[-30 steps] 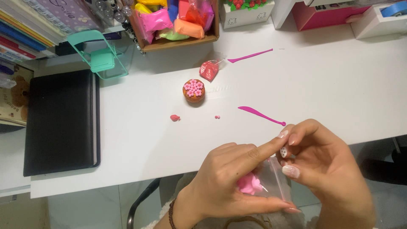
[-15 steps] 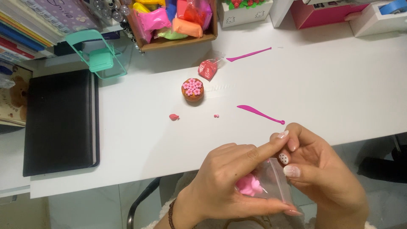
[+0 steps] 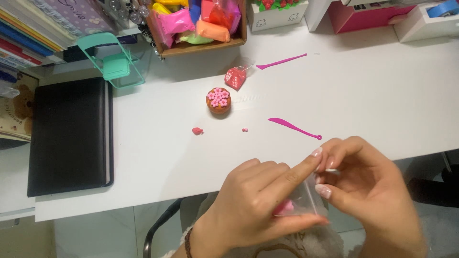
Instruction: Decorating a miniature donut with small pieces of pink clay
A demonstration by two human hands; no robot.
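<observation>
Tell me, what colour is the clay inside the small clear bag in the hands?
Pink. The clay shows through the bag in the head view.

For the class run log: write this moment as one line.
left hand: holds clear bag of pink clay | right hand: fingers at bag mouth | table: decorated clay cake

One head-worn view looks steeply down from above onto the white bench — facing away from the wearer, whose two hands fill the lower centre and right, close to the lens — while the bench's far edge runs along the top of the frame.
</observation>
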